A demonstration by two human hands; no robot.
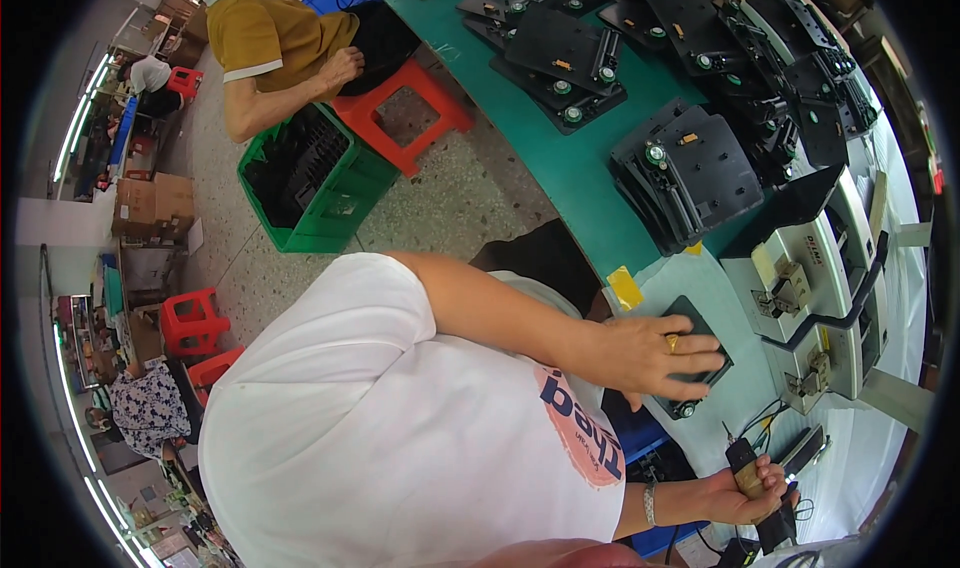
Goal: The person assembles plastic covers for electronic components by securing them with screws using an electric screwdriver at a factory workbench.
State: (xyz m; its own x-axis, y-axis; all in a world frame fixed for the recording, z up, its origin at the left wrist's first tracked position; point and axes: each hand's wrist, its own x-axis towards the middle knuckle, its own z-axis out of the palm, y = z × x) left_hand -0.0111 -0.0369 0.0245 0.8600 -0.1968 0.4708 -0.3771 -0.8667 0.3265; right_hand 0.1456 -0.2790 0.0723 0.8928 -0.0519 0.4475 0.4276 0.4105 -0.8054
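Observation:
My left hand (655, 355), with a ring on one finger, lies across a black plastic panel (686, 314) on the pale work sheet. Its fingers are spread and stretched out over the panel, covering much of it. A small round metal-and-green fitting (685, 409) shows at the panel's near end. Lower right, my right hand (745, 495) is wrapped round a dark electric screwdriver (741, 455) with a tan band. The screwdriver's bit points up and stands apart from the panel.
Beyond my left hand is a stack of black panels (700, 173), with more panels (565, 48) on the green table (500, 98). Two pale machines (800, 258) stand at right. A co-worker (280, 43) sits by a green crate (350, 193) and red stool (405, 113).

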